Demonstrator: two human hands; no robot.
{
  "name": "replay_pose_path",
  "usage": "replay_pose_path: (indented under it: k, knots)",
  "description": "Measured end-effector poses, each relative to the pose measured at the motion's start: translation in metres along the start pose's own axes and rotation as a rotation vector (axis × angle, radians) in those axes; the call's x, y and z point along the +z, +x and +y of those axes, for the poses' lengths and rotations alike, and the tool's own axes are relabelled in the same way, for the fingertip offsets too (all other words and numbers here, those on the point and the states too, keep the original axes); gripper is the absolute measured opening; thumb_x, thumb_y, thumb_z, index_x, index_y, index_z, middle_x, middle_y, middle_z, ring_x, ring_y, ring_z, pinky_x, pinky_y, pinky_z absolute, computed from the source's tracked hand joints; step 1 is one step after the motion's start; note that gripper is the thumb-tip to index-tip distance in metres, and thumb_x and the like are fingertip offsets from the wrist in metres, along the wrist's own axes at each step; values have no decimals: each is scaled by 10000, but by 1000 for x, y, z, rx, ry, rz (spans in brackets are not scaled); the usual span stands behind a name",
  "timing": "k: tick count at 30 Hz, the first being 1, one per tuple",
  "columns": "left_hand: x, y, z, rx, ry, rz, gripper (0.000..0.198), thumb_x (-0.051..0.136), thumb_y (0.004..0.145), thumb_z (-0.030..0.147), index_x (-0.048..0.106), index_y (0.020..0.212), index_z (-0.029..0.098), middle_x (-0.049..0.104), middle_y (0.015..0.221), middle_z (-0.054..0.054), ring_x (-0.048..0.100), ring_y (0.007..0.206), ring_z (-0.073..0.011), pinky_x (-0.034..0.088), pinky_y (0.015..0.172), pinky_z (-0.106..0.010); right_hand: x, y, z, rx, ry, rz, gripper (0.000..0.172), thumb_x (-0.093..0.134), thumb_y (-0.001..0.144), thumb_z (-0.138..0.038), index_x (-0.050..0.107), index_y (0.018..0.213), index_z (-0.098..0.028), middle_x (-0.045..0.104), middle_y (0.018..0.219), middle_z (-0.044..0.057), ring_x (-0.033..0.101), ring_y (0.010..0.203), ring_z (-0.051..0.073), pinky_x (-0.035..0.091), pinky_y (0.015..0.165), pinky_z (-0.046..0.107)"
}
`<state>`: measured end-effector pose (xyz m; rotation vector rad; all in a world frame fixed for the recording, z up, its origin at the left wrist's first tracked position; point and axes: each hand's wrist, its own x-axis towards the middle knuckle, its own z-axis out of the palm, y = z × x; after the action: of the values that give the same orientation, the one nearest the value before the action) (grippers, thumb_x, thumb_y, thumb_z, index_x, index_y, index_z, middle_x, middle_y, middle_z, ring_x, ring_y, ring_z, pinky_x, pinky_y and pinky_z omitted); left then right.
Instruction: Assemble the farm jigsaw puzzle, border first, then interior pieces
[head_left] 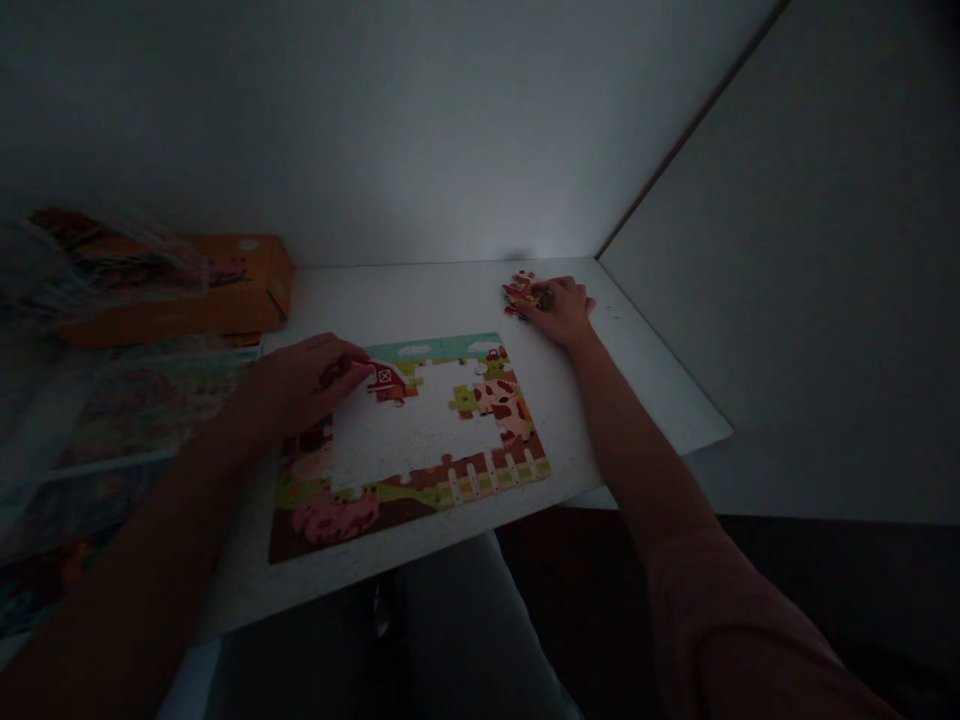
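A farm-scene jigsaw puzzle [420,492] lies on the white table, its border joined around a bare middle. My left hand [311,385] is over the puzzle's upper left edge, fingers bent and closed together. Its fingertips meet the edge of a red barn section [386,380]; whether they grip a piece is hidden. At the back right, my right hand [561,308] reaches over a small heap of loose puzzle pieces [519,290], thumb and fingers closed around a dark greenish piece [546,299]. On the puzzle's right side, joined pieces show a brown-and-white cow [504,402].
An orange box [247,285] stands at the back left, with clear plastic wrapping [112,255] in front of and over it. Dim picture sheets [135,400] lie on the left. A white wall [450,130] rises behind the table [637,370]; a side panel [810,250] is at right.
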<state>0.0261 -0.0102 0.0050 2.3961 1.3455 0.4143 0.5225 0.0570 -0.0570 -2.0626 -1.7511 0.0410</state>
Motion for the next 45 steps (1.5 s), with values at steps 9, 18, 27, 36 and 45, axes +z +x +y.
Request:
replay_pose_path:
  k: [9, 18, 27, 36, 45]
  knots:
    - [-3, -2, 7, -16, 62, -18, 388, 633, 1249, 521, 874, 1391, 252, 847, 1252, -85, 718, 966, -253, 535, 892, -409, 3, 6, 6, -116, 115, 76, 519, 942, 997, -596, 836, 1436, -341, 814, 1593, 185, 679, 1505, 552, 514, 1265, 837]
    - [-2, 1, 9, -37, 79, -14, 426, 624, 1188, 580, 905, 1307, 283, 835, 1132, -106, 760, 944, -297, 534, 874, -408, -19, -15, -42, -481, 324, -1, 585, 938, 1051, -794, 803, 1483, -423, 845, 1349, 131, 629, 1377, 478, 493, 1311, 831]
    - [-3, -1, 14, 27, 71, 5, 414, 680, 1159, 594, 929, 1292, 290, 823, 1127, -96, 758, 936, -285, 584, 876, -405, 0, -20, -57, -680, 517, -124, 706, 935, 976, -925, 826, 1359, -342, 823, 1267, 108, 733, 1085, 379, 663, 993, 600]
    - [13, -2, 72, 147, 19, -73, 431, 793, 1115, 647, 851, 1387, 319, 810, 1443, -103, 812, 1122, -315, 677, 1094, -490, 12, -14, -46, -628, 647, -298, 834, 958, 941, -976, 757, 1475, -367, 746, 1015, 32, 709, 915, 332, 658, 834, 518]
    - [38, 33, 133, 72, 177, -234, 573, 984, 1057, 575, 804, 1492, 249, 727, 1670, -181, 830, 1197, -358, 663, 1155, -531, 5, -20, -45, -488, 651, -387, 896, 961, 845, -1060, 780, 1348, -340, 797, 1024, 57, 758, 932, 346, 719, 881, 575]
